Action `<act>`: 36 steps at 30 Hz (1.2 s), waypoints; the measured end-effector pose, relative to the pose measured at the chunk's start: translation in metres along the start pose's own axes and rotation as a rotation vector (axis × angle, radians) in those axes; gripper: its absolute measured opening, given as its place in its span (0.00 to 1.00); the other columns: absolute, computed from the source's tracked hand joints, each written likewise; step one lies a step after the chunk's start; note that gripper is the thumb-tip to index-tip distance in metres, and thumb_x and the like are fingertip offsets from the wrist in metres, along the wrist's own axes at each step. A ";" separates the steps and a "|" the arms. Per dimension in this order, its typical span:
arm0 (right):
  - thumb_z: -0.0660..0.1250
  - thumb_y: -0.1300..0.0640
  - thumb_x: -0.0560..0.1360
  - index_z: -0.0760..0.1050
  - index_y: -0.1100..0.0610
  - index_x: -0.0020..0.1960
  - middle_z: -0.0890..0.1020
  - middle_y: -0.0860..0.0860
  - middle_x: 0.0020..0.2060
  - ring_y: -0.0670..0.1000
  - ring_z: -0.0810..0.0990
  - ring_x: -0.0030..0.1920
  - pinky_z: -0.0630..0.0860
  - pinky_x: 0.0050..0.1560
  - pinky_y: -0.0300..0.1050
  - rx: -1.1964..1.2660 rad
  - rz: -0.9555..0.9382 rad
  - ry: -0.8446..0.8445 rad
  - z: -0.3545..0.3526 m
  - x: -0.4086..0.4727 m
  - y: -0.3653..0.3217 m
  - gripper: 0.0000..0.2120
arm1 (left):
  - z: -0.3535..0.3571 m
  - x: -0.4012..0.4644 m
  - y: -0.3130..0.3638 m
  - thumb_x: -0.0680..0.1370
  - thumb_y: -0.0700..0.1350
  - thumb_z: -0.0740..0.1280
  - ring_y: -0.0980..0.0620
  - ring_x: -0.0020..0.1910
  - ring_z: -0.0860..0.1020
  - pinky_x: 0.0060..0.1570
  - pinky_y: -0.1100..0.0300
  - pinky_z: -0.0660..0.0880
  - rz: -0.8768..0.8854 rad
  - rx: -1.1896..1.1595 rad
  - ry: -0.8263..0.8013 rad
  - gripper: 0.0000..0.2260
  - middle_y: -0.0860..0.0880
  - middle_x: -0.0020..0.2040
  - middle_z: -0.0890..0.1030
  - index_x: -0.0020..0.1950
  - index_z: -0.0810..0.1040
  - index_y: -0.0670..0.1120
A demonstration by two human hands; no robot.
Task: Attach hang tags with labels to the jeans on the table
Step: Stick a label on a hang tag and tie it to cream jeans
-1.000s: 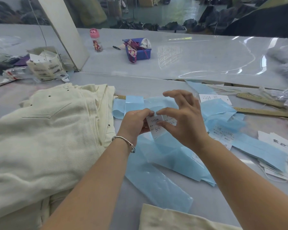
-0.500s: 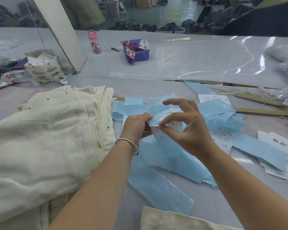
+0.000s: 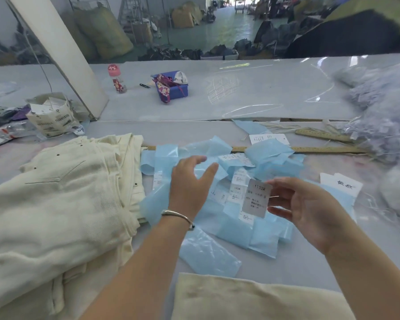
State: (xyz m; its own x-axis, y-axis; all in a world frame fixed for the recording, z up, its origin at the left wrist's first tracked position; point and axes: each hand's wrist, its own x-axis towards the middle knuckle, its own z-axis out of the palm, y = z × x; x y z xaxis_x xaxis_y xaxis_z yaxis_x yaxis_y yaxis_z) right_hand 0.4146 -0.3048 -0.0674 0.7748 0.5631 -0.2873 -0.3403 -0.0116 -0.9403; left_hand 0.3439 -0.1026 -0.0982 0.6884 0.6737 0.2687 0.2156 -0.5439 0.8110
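Your right hand (image 3: 310, 211) holds the white printed rectangular label (image 3: 256, 199) upright, pinched at its right edge by thumb and fingertips, above the pale blue backing strips (image 3: 208, 248). Your left hand (image 3: 189, 183), silver bangle (image 3: 178, 215) at the wrist, hovers over the strips with fingers spread and relaxed, holding nothing. Half a second ago both hands pinched the label together; now they are apart. The cream folded jeans (image 3: 56, 195) lie left on the grey table (image 3: 275, 105).
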 end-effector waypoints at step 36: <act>0.72 0.36 0.63 0.69 0.51 0.62 0.73 0.52 0.58 0.56 0.67 0.63 0.63 0.60 0.53 -1.526 -0.006 0.159 -0.245 0.146 0.050 0.33 | 0.235 -0.063 0.118 0.77 0.38 0.69 0.54 0.38 0.81 0.37 0.63 0.77 -0.371 -0.634 -0.308 0.28 0.47 0.43 0.81 0.63 0.68 0.70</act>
State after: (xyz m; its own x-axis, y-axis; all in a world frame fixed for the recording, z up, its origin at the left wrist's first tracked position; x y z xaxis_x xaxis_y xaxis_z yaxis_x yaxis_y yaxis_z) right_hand 0.6416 -0.4254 -0.2014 0.8551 0.4759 -0.2056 0.4397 -0.8759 -0.1985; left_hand 0.4892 -0.3270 -0.1413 0.8294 0.5360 -0.1576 0.0968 0.1400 0.9854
